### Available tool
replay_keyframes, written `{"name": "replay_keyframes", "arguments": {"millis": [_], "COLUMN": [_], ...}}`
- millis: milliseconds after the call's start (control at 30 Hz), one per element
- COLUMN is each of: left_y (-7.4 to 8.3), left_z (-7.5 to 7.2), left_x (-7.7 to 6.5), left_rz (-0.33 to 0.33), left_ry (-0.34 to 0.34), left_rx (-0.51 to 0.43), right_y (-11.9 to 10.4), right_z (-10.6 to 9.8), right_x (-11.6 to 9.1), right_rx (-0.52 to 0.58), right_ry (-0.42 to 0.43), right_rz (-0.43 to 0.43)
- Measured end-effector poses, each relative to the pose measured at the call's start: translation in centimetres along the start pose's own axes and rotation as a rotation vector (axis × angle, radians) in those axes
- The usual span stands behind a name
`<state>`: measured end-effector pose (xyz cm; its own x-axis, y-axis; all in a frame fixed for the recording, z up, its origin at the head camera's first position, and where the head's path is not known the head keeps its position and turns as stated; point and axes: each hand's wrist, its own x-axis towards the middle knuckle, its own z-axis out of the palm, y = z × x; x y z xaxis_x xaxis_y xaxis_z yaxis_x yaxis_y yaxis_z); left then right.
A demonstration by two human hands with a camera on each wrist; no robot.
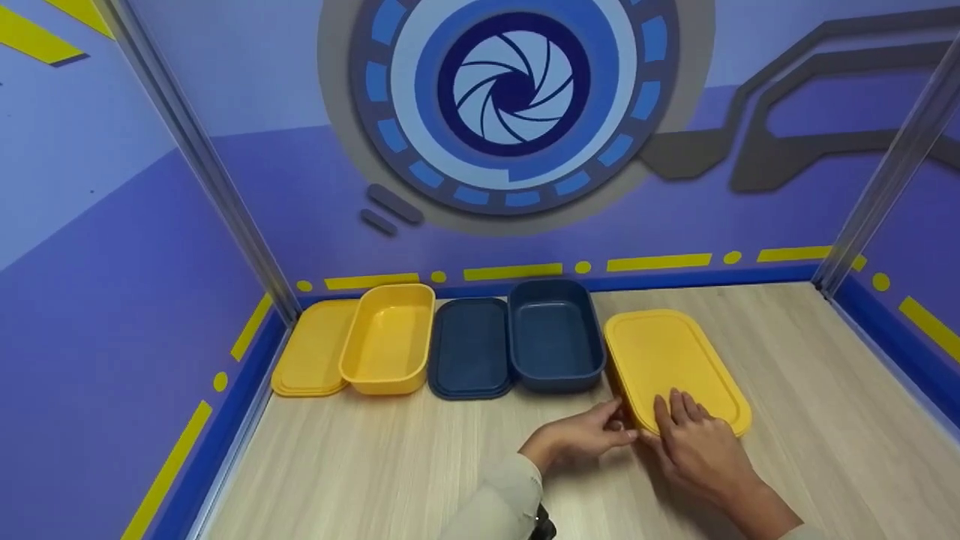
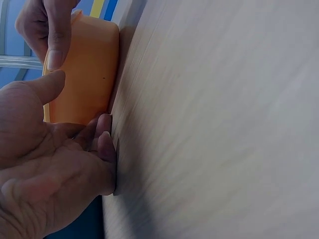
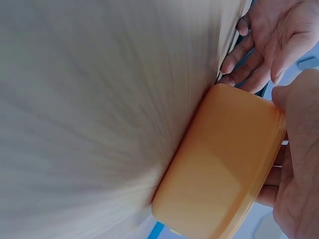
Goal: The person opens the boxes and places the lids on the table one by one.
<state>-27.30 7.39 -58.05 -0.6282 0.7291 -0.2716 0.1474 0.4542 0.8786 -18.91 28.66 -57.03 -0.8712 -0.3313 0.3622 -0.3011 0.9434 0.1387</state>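
Observation:
A yellow box with its lid on (image 1: 679, 360) stands on the table at the right, angled slightly. My right hand (image 1: 705, 454) rests on the lid's near end with straight fingers, its thumb at the near rim. In the right wrist view, the box's yellow side wall (image 3: 219, 159) shows below the lid. My left hand (image 1: 581, 435) is at the box's near left corner, fingertips against or close to its wall. The left wrist view shows that hand (image 2: 55, 164) low by the tabletop, fingers loosely bent; the box's wall (image 2: 89, 64) is beyond it.
To the left, in a row along the back wall, stand an open dark blue box (image 1: 556, 379), a dark blue lid (image 1: 471, 349), an open yellow box (image 1: 386, 382) and a yellow lid (image 1: 311, 352). Printed panels (image 1: 262, 180) enclose the wooden table (image 1: 360, 465) at the back and sides.

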Motion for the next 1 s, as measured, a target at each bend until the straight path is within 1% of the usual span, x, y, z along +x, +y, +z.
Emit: {"name": "replay_keyframes", "arguments": {"millis": [133,233,367,500,633,767,867,1000], "left_y": [0.1,0.1,0.2,0.3,0.5,0.6,0.7,1.0], "left_z": [0.1,0.2,0.2,0.3,0.4,0.5,0.6,0.8], "left_x": [0.1,0.2,0.3,0.3,0.4,0.6,0.8,1.0], "left_rz": [0.004,0.016,0.012,-0.01,-0.028,-0.03,-0.023,-0.037], "left_ry": [0.018,0.03,0.034,0.04,0.063,0.088,0.105,0.132], "left_rx": [0.092,0.117,0.086,0.056,0.039,0.027,0.026,0.025], "right_y": [0.1,0.1,0.0,-0.1,0.0,0.0,0.1,0.1], "right_z": [0.1,0.1,0.1,0.1,-0.1,-0.2,-0.3,-0.4], "right_x": [0.0,0.0,0.0,0.1,0.1,0.1,0.2,0.2], "right_rx": [-0.003,0.002,0.0,-0.003,0.001,0.004,0.012,0.02], "right_ry": [0.016,0.011,0.035,0.048,0.029,0.015,0.013,0.016], "right_rz": [-0.004,0.004,0.0,-0.004,-0.001,0.002,0.009,0.016]}}
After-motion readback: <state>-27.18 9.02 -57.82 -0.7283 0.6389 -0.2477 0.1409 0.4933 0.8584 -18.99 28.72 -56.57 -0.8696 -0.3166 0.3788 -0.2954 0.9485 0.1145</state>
